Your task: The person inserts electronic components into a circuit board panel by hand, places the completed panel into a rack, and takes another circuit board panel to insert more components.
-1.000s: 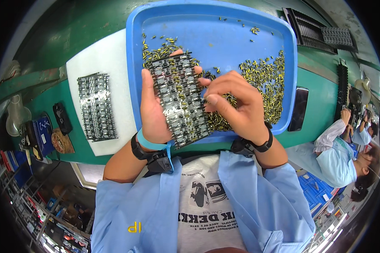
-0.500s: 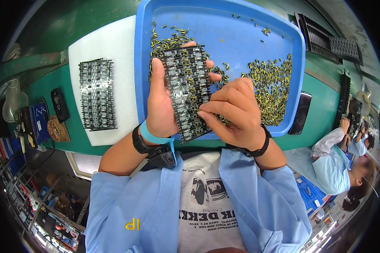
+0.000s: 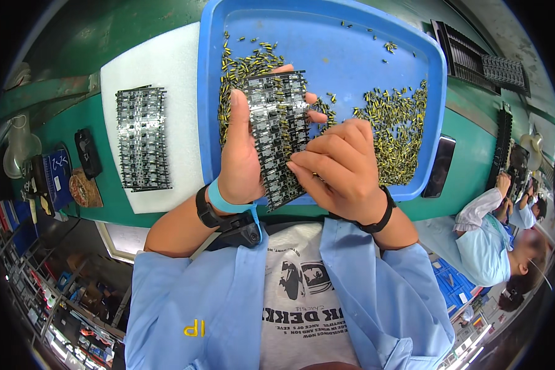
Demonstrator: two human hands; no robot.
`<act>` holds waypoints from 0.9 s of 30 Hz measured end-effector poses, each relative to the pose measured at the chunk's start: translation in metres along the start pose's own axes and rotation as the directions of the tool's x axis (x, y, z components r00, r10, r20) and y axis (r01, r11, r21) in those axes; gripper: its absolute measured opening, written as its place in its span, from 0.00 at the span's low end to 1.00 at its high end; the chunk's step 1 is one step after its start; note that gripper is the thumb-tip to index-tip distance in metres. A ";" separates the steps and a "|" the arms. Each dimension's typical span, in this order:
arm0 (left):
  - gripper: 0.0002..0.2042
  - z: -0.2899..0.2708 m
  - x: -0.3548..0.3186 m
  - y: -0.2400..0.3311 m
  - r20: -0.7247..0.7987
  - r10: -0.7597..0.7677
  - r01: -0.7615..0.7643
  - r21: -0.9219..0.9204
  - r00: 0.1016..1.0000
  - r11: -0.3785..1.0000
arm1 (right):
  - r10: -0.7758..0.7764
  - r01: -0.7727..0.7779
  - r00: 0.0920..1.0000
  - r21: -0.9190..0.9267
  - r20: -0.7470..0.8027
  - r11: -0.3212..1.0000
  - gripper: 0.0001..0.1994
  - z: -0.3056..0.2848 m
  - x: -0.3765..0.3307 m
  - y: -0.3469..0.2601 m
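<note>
My left hand (image 3: 237,163) grips a panel of small circuit boards (image 3: 280,114) over the blue tray (image 3: 333,61), thumb along its left edge and fingertips showing past the right one. The panel is tilted, with rows of black and silvery parts, some yellow-marked. With thumb and forefinger pinched together, my right hand (image 3: 345,166) touches the panel's lower right part; whatever sits between those fingertips is too small to make out. Loose yellow-and-black cylindrical components with thin leads, apparently capacitors (image 3: 394,132), are heaped at the tray's right, with more at its left behind the panel.
A similar board panel (image 3: 143,139) lies on a white foam sheet (image 3: 182,80) to the left. Beside the tray's right wall is a phone (image 3: 439,166). Black slotted racks (image 3: 468,55) stand at the far right. Another person (image 3: 487,246) works off to the right.
My left hand and the panel have shifted slightly right and turned a little. My right hand stays pinched at the panel's lower right, its fingertips nearly in place.
</note>
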State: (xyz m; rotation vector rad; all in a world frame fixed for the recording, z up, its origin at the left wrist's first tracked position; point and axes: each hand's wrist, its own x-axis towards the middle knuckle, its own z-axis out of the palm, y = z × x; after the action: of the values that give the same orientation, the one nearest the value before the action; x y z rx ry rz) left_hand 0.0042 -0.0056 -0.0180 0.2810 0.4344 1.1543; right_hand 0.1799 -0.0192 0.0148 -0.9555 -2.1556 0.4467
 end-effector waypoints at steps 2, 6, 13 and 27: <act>0.39 0.002 -0.001 -0.001 -0.013 0.004 -0.003 0.033 1.000 0.999 | 0.024 -0.024 1.000 0.007 0.003 1.000 0.11 0.002 -0.002 -0.002; 0.39 0.006 -0.002 0.000 -0.039 0.002 0.001 0.074 0.999 0.997 | 0.111 -0.110 0.994 0.072 -0.001 0.991 0.10 0.007 -0.005 -0.001; 0.37 0.000 0.000 0.006 -0.027 -0.124 0.122 -0.078 0.992 0.990 | 0.412 -0.401 0.908 0.452 0.079 0.797 0.13 0.005 -0.005 0.006; 0.36 -0.002 0.002 0.003 -0.063 -0.110 0.108 -0.031 0.992 0.994 | 0.649 -0.642 0.709 0.632 0.276 0.434 0.15 0.015 -0.014 -0.002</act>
State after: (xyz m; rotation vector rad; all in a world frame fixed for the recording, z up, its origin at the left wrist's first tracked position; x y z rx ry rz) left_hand 0.0012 -0.0027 -0.0182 0.1937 0.4843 1.0640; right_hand 0.1747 -0.0307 -0.0007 -1.2746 -1.2790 1.5156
